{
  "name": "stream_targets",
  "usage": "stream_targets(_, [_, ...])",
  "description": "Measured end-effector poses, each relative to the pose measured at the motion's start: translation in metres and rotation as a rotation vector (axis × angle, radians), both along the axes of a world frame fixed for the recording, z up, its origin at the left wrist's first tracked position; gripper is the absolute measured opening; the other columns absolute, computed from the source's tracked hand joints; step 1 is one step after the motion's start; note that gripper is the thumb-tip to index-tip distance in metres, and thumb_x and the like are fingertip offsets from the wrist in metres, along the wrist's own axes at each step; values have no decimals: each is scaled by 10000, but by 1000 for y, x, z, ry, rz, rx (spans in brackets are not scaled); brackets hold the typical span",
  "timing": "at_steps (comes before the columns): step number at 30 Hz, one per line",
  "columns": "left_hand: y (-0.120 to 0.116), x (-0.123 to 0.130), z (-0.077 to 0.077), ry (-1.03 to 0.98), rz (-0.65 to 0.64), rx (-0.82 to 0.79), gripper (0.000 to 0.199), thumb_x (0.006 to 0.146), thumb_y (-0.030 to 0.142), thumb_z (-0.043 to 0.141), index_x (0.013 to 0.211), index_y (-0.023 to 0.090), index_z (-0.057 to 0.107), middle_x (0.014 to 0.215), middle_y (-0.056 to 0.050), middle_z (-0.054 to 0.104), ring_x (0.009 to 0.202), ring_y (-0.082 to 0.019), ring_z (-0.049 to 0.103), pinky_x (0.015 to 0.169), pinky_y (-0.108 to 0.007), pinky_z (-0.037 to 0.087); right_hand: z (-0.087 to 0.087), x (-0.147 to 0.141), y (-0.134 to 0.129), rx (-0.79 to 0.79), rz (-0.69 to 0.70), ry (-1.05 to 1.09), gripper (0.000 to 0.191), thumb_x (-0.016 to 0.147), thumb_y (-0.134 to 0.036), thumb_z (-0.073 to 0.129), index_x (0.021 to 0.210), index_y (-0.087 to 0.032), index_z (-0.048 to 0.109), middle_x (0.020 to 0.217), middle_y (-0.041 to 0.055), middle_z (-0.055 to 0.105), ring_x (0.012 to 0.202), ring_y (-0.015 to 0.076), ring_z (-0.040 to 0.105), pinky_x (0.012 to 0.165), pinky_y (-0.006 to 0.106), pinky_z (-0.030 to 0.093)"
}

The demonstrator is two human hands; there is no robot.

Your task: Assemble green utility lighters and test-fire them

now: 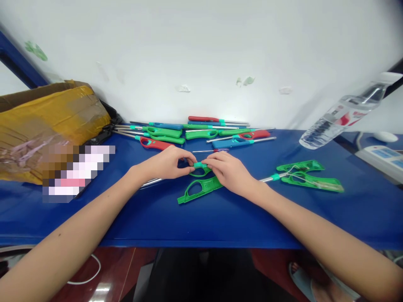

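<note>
A small teal plastic piece (pixel 200 165) is pinched between the fingertips of my left hand (pixel 170 162) and my right hand (pixel 229 171). Right behind and below it shows a green ring-shaped handle part, partly covered by my fingers. Nearer to me lies a green lighter handle half (pixel 201 189), open side up, its right end hidden under my right hand. A metal tube (pixel 151 183) pokes out beneath my left wrist. To the right, an opened green lighter (pixel 308 178) rests with thin wires and its inner parts exposed, its metal tube running under my right forearm.
Several red, green and blue lighters (pixel 166 132) lie along the wall, with a small screwdriver (pixel 217 150) in front. A taped cardboard box (pixel 53 126) stands left. At right are a water bottle (pixel 343 113) and a white device (pixel 384 161). The blue table edge (pixel 201 242) runs in front.
</note>
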State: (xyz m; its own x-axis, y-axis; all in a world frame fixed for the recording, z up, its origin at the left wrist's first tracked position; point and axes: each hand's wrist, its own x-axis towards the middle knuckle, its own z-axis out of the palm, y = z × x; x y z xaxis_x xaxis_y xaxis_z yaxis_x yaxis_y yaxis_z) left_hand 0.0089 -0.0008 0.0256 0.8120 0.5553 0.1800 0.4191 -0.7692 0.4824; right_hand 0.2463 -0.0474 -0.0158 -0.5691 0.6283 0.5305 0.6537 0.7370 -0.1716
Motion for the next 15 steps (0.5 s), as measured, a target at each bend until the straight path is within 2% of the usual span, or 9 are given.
stream_targets(4, [-3, 4, -5, -32, 38, 66, 208, 860, 275, 611, 1011, 181, 718, 928, -46, 751, 784, -164, 680, 712, -247, 498, -1, -2, 1, -6, 1, 75, 290, 959, -120, 462, 1139, -182, 680, 1080, 112, 697, 985, 238, 610, 849, 396, 539])
stream_targets(10, [-6, 15, -17, 0, 187, 188, 158, 812, 295, 678, 891, 164, 719, 820, -41, 739, 727, -174, 659, 665, -259, 456, 0, -3, 0, 29, 0, 93, 315, 966, -123, 438, 1154, -205, 677, 1083, 115, 686, 991, 246, 596, 843, 418, 545])
stream_targets(15, [-7, 19, -22, 16, 243, 219, 121, 836, 249, 626, 850, 173, 719, 781, -34, 722, 718, -170, 633, 661, -263, 435, 1, -3, -1, 40, 9, 70, 323, 958, -98, 424, 1142, -184, 676, 1080, 122, 687, 992, 244, 585, 837, 403, 541])
